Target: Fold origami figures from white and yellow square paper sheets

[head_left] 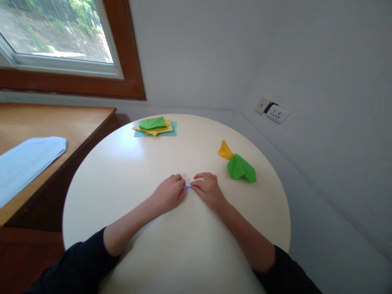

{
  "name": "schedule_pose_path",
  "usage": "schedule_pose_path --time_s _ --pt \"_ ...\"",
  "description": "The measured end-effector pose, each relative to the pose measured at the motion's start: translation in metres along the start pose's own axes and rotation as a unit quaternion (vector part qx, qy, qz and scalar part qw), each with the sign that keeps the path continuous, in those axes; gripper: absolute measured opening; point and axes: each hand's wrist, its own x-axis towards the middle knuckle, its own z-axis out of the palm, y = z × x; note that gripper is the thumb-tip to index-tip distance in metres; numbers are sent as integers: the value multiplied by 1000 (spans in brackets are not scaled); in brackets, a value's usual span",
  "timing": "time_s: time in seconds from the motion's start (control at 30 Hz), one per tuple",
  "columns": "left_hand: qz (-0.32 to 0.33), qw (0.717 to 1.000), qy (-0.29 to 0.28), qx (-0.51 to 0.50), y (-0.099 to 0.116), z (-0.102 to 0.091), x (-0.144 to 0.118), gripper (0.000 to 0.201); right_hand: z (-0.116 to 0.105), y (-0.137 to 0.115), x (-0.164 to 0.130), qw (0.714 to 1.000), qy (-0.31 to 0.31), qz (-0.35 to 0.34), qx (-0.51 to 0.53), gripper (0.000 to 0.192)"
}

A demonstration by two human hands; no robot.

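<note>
A small piece of white paper point(188, 184) shows between my hands, over the middle of the round table. My left hand point(172, 192) is closed on its left end, fingers curled so that much of it is hidden. From the other side, my right hand point(208, 190) pinches the right end between thumb and fingers. The paper looks narrow and folded, though its full shape is covered. To the right of my right hand lie a folded green paper piece point(241, 168) and a folded yellow paper piece point(226, 150), touching each other.
A pile of green, yellow and blue paper point(153, 125) lies at the back left of the white round table point(101, 175). Left of it stands a wooden desk point(82, 116) with a pale blue folded sheet point(33, 159). A wall socket point(277, 113) is at the right, a window point(61, 32) at upper left.
</note>
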Motion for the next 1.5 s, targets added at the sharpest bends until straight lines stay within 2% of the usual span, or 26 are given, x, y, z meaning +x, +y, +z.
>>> schedule_pose_path --time_s 0.1,0.3,0.4,0.7,0.97,1.17,1.5 --pt "-24 1000 -14 -9 0 -4 1 24 -2 -3 1 999 -8 42 9 7" --pt "-54 996 -69 0 1 -16 10 24 -5 -5 9 985 -64 146 62 9" --pt "-56 993 -100 11 1 -21 17 22 -5 -6 13 980 -70 169 78 8" --pt "-44 988 -146 25 -1 -27 33 25 -3 0 12 978 -23 169 118 10" --pt "-39 981 -189 3 -11 -30 46 24 -2 -3 11 978 -18 195 73 10" --pt "-57 976 -211 -3 -10 -38 50 20 0 -3 10 977 -17 204 56 7" --pt "-76 971 -224 -10 -11 -34 58 19 1 1 8 982 -10 180 59 29"
